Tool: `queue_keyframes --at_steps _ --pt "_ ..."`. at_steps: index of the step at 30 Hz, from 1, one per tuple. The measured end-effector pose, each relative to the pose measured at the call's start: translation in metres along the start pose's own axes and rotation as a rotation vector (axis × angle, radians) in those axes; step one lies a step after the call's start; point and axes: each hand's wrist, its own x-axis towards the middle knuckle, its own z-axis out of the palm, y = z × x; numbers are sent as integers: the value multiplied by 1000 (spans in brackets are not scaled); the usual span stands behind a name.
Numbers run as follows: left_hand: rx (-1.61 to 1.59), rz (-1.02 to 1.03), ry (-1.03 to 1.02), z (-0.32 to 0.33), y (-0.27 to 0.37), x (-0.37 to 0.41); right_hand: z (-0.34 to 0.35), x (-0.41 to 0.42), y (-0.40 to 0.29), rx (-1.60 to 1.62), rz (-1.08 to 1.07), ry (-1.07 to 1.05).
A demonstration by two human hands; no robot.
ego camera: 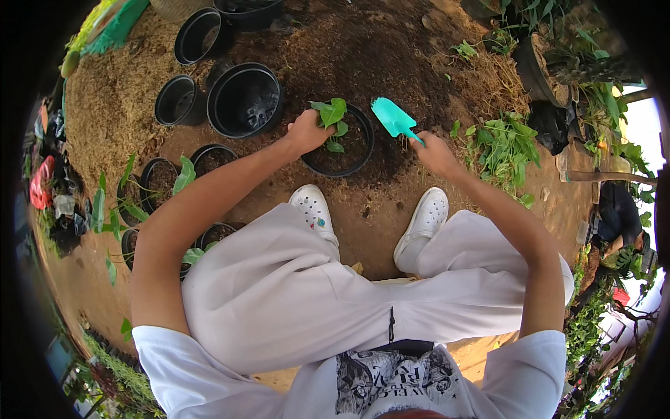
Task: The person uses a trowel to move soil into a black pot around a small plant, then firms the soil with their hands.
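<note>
My left hand [310, 132] grips a small green leafy plant [333, 112] over a round black plastic pot [370, 137]. The plant's lower end is hidden by my hand, and dark soil [353, 142] shows inside the pot. To the right, my right hand [435, 153] is closed around the handle of a turquoise hand trowel [393, 116]. Its blade points up and left, just beyond the pot's right rim, above dark loose soil. A few dark specks cling to the blade's tip.
Black pots, with no plants in them, stand at upper left, including a large pot [244, 100]. Planted pots [158, 180] are beside my left arm. Cut leafy stems [505, 144] lie at right. Soil mix [361, 47] is heaped ahead. Another person [620, 217] is at far right.
</note>
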Motion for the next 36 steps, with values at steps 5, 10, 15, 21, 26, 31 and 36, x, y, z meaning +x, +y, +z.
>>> queue_keyframes --at_steps 5,10,15,21,26,31,36 --pt "-54 -34 -5 -3 17 -8 69 78 -22 137 -1 202" --pt "-88 -122 32 -5 23 -14 85 148 -66 255 34 283" --pt "-97 -88 39 0 13 -7 82 150 -49 284 -5 279" --pt "-89 -145 61 -7 28 -19 37 96 -17 262 -114 121" --pt "-123 -41 56 -2 2 -7 -17 42 8 83 -281 123" --pt "-133 -105 21 -4 11 -8 -68 -24 -14 -76 -293 8" --pt "-90 -104 27 -5 15 -8 -75 -65 -43 -268 -360 -49"
